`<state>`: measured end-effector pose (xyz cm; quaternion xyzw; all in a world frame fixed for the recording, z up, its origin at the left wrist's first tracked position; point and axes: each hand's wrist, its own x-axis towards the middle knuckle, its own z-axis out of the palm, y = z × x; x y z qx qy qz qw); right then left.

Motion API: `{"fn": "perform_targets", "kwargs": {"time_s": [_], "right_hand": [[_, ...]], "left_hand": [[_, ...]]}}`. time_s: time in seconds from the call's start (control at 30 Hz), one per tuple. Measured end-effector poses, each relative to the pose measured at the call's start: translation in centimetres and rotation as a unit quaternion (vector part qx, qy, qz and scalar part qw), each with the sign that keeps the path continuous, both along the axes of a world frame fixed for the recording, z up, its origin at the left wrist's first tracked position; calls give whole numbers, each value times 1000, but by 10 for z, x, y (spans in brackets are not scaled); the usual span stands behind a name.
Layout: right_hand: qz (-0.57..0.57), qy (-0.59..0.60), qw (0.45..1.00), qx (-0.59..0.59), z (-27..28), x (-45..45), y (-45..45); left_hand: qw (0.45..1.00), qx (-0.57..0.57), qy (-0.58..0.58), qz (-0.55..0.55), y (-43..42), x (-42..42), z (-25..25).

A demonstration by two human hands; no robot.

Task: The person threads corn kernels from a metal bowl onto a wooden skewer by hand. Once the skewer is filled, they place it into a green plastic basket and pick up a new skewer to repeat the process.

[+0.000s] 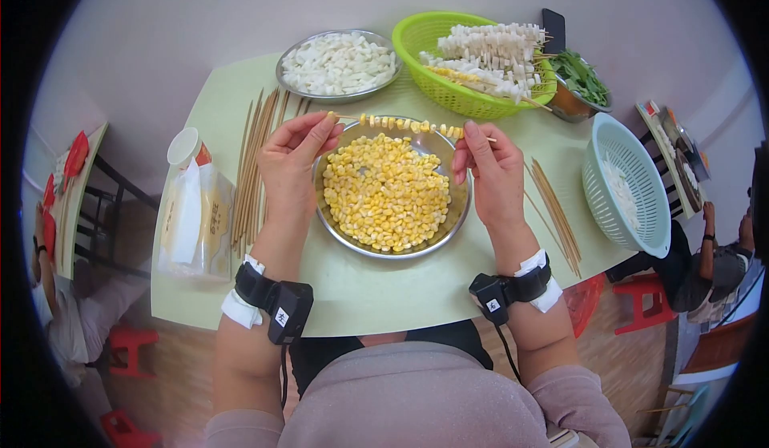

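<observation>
Along the tabletop's [384,296] left edge stands a tissue pack [210,228], its gold characters too small to read. The left hand [298,155], its wrist unit [290,313] marked 左, pinches one end of a corn skewer [404,125] above the far side of a central kernel bowl [458,199]; the right hand [490,167], its unit [488,296] marked 右, pinches the other. At the right edge sits a blue basket [658,240].

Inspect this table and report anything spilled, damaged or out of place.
Nothing looks clearly spilled or damaged. One mild oddity: a yellow skewer in the green basket, since it lies among white skewers. That may be deliberate.
</observation>
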<state>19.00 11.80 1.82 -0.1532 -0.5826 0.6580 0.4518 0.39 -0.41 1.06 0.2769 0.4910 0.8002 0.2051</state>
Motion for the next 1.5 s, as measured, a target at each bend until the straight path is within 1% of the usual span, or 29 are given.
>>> {"fn": "perform_targets", "kwargs": {"time_s": [0.17,0.5,0.57,0.6,0.63,0.67,0.7,0.73,0.77,0.8,0.9,0.93,0.97,1.03,1.13,1.27,1.37,1.4,1.47,1.5], "right_hand": [[-16,-25,1000,8,0,1,-3],[-3,-50,999,17,-3,-2,-11],[-53,-51,997,21,-8,-5,-10],[-81,-77,993,39,-15,-2,-2],[-79,-34,996,3,-26,0,5],[-132,-85,986,56,-28,1,8],[-140,-69,986,57,-23,0,6],[-165,-80,979,85,-21,0,9],[-147,-41,987,55,-16,-2,7],[-128,-43,989,55,-12,-8,4],[-171,-38,983,64,-14,1,6],[-188,-14,979,76,-11,0,8],[-212,6,973,92,-7,1,10],[-274,4,951,143,-1,6,17],[-300,44,941,151,9,11,24],[-325,31,930,169,14,22,25],[-319,18,928,193,16,23,17],[-319,-7,921,222,16,21,16],[-319,-39,907,272,11,21,17],[-322,-41,907,269,10,20,16]], "left_hand": [[1000,-11,-17,15,1,4,1],[1000,-13,-8,-11,6,17,-6],[999,-31,9,-19,7,13,-9],[998,-52,20,-15,7,14,-7],[998,-60,-2,-28,8,17,-5],[998,-53,32,-16,6,17,-4],[998,-46,22,-31,7,14,-8],[997,-23,45,-50,9,10,-14],[996,7,6,-84,7,11,-13],[994,30,-11,-103,3,12,-8],[992,26,-1,-120,9,15,-15],[992,20,1,-127,10,16,-16],[994,-4,20,-111,11,12,-18],[992,-50,60,-98,12,6,-21],[985,-129,92,-66,6,4,-11],[991,-66,84,-75,10,7,-17],[989,-75,86,-91,7,11,-12],[988,-67,108,-92,6,10,-14],[987,-62,114,-96,6,7,-17],[986,-53,122,-97,6,7,-17]]}}
